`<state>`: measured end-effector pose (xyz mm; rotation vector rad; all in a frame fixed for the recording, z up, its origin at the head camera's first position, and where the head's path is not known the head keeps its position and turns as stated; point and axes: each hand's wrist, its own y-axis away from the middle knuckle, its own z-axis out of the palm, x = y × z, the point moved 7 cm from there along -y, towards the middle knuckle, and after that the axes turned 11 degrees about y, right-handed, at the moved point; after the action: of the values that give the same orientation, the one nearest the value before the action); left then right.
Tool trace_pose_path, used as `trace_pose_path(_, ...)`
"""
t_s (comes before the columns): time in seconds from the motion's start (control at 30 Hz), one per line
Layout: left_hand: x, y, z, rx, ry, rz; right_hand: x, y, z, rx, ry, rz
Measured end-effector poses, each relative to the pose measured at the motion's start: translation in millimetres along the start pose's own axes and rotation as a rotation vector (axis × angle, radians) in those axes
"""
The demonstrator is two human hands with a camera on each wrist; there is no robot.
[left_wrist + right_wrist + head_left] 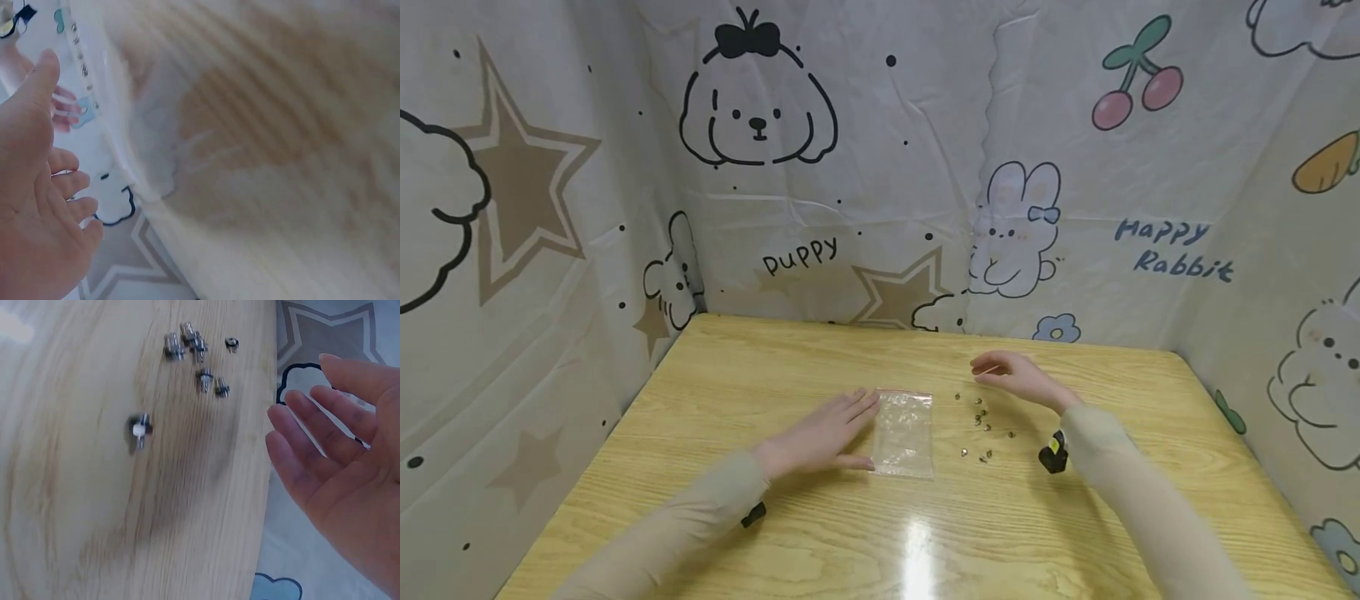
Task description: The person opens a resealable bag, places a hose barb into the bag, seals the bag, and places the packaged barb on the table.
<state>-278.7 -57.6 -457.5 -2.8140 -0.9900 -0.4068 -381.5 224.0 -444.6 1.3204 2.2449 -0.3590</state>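
A flat, clear plastic zip bag [904, 435] with a reddish strip along its far edge lies mid-table. My left hand [823, 429] is at its left side, fingers straight and thumb spread, with the fingertips at the bag's edge; whether they press on it I cannot tell. Several small shiny metal pieces [987, 427] are scattered to the right of the bag. Seen closer in the right wrist view, one metal piece [140, 430] has a narrow stem and a wider dark middle. Beyond them my right hand [1018, 377] hovers with loosely bent fingers, holding nothing.
The pale wooden table [820, 550] ends at a printed cloth [880, 167] that hangs behind and on both sides. A black device [1053, 454] sits at the right wrist, and another black device [753, 514] at the left.
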Motion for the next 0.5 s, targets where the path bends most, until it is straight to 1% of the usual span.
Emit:
trace_pose_path(0.17,8.7,0.3,11.4,-0.051,-0.016,0.036,-9,-12.6,12,-0.042,-0.011,-0.028)
trace_pose_path(0.3,14.5,0.3,18.5,-0.09,-0.02,0.051,-17,-21.3,21,-0.07,-0.02,-0.027)
trace_pose_path(0.5,17.9,-0.7,26.8,-0.112,0.0,0.064,-30,-34.5,32,-0.093,-0.025,-0.027)
